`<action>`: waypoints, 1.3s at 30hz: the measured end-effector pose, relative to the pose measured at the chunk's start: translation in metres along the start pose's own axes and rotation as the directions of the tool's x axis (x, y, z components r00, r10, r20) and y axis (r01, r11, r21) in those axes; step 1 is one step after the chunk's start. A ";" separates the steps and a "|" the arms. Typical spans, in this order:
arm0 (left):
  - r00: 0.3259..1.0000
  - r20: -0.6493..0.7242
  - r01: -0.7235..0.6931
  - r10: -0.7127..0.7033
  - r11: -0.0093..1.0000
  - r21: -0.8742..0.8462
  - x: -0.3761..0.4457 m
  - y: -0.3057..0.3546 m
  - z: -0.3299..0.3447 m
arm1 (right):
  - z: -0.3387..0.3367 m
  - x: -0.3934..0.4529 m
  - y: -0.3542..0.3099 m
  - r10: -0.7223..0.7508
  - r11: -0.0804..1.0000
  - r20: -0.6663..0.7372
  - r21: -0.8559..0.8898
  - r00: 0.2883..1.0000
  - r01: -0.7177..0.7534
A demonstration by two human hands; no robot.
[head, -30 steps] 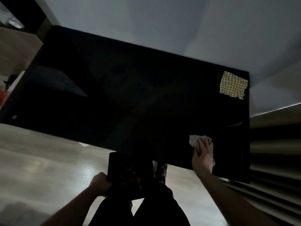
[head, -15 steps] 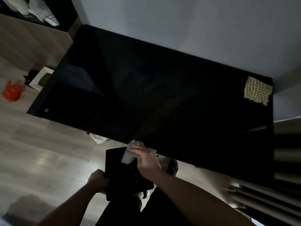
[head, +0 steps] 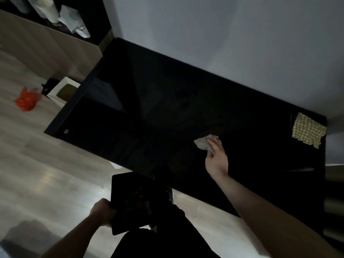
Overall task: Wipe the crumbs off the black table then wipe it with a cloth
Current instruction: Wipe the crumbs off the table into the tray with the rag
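The black table [head: 149, 112] fills the middle of the dim view. My right hand [head: 216, 159] reaches out over the table's middle right and holds a crumpled white tissue [head: 202, 142] down on the surface. My left hand [head: 102, 214] grips the left edge of a flat black tray [head: 134, 200], held just below the table's near edge. A yellow checked cloth [head: 308, 129] lies flat at the table's far right corner. Crumbs are too dark to make out.
A white wall [head: 223, 34] runs behind the table. On the wooden floor to the left lie an orange bag [head: 27, 100] and a white box [head: 62, 91]. A shelf with white items [head: 55, 13] stands at the top left.
My right hand has moved with the tissue from over the tray at the table's near edge back out onto the table's middle right. The left hand still holds the tray.
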State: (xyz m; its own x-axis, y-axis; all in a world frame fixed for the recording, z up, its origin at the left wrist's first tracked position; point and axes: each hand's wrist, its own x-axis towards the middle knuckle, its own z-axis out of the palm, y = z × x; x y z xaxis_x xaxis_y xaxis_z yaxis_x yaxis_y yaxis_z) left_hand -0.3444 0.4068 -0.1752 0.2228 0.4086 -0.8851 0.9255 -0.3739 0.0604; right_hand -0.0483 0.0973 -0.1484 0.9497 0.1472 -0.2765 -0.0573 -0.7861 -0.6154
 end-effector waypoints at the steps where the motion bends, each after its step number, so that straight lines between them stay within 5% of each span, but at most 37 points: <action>1: 1.000 0.006 0.011 -0.011 1.000 0.001 0.002 0.001 -0.001 | 0.002 0.005 0.006 0.024 0.999 0.008 -0.031 1.000 -0.024; 5: 0.999 0.025 0.027 -0.028 0.999 0.024 0.008 0.003 -0.004 | 0.045 -0.023 -0.004 0.004 0.980 0.027 -0.197 1.000 0.001; 10: 0.999 0.019 0.051 -0.050 0.995 -0.081 0.013 -0.006 -0.008 | 0.116 -0.102 -0.050 -0.249 0.968 0.228 0.048 0.941 0.245; 16: 0.998 0.022 0.060 -0.058 0.987 -0.149 0.019 -0.037 -0.030 | 0.157 -0.165 -0.124 -0.278 0.934 0.540 0.344 0.794 0.093; 29: 0.998 -0.005 -0.064 0.064 0.997 0.040 0.052 -0.178 -0.137 | 0.185 -0.197 -0.202 0.087 0.940 0.296 0.292 0.951 -0.176; 39: 0.993 -0.096 -0.048 0.061 0.990 0.135 0.075 -0.258 -0.255 | 0.219 -0.249 -0.287 0.024 0.910 0.138 0.407 0.990 -0.079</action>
State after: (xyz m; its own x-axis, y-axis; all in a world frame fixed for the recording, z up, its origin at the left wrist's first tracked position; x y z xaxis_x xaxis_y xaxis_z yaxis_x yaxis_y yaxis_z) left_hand -0.4882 0.7461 -0.1393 0.3076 0.4632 -0.8312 0.8637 -0.5024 0.0397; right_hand -0.3353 0.4173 -0.0648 0.8965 0.2098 -0.3901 -0.2522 -0.4822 -0.8389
